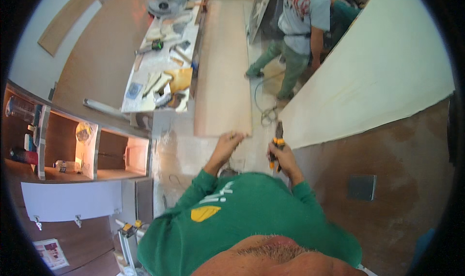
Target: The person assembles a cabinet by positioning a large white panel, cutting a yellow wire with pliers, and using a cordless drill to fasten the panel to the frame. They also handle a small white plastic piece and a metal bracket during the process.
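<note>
In my right hand [286,158] is a pair of pliers [278,142] with black and orange handles, its dark jaws pointing away from me. My left hand [227,149] is closed, its fingertips together at the near end of a long, pale wooden board [223,72]. What the fingertips pinch there is too small to make out. The board stretches away from me, past a cluttered worktable on its left. My hands are apart, the pliers just to the right of the board's near corner.
On the left, a white worktable [134,101] carries a fan [167,2], a drill [156,45], a hammer and scraps. Lit shelves [92,175] stand nearer. Another person [295,38] is at the far right, by a cable [268,115] on the floor. A large pale panel [378,67] fills the right.
</note>
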### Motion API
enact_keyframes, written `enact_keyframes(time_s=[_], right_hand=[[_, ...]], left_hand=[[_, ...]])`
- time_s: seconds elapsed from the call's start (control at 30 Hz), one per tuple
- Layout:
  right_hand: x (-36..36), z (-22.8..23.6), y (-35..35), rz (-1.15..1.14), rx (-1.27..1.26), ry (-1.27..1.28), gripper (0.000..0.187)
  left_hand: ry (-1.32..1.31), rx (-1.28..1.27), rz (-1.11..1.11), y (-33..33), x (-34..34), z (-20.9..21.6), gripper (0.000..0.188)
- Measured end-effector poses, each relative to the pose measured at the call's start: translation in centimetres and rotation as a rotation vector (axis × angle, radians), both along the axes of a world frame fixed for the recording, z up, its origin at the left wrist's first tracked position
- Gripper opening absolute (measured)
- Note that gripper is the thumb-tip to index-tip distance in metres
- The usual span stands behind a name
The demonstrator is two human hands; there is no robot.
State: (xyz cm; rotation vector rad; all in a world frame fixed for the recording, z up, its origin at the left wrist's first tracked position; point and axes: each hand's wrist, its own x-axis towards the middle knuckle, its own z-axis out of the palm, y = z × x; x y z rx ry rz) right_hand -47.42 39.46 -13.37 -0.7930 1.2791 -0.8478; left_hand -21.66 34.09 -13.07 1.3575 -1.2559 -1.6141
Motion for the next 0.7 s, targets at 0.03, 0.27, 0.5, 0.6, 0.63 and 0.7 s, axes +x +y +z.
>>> enact_keyframes(time_s=[0.03,0.27,0.5,0.6,0.63,0.7], right_hand=[[0.8,0.5,-1.3,0.052,-0.053,0.199,0.026],[5.7,0.9,-5.7,-0.073,-0.241,0.365,0.035],[6.7,2.5,-9.8,-0.216,-0.108,0.132,0.045],[5.7,2.3,-11.7,-0.107,-0.12,0.322,0.049],[5.4,1.8,-12.1,-0.061,-0.119,0.383,0.051],[4.5,0.5,-12.7,0.012,-0.141,0.52,0.056]], left_hand=[[-0.008,-0.058,-0.006,-1.8,0.6,-0.2,0.033],[0.239,0.132,-0.04,-10.3,4.5,0.7,0.028],[0.204,0.177,-0.13,-13.8,4.3,0.8,0.027],[0.202,0.182,-0.124,-15.0,3.4,0.0,0.027],[0.206,0.196,-0.12,-14.9,3.2,0.0,0.027],[0.182,0.187,-0.098,-15.4,2.1,0.0,0.026]])
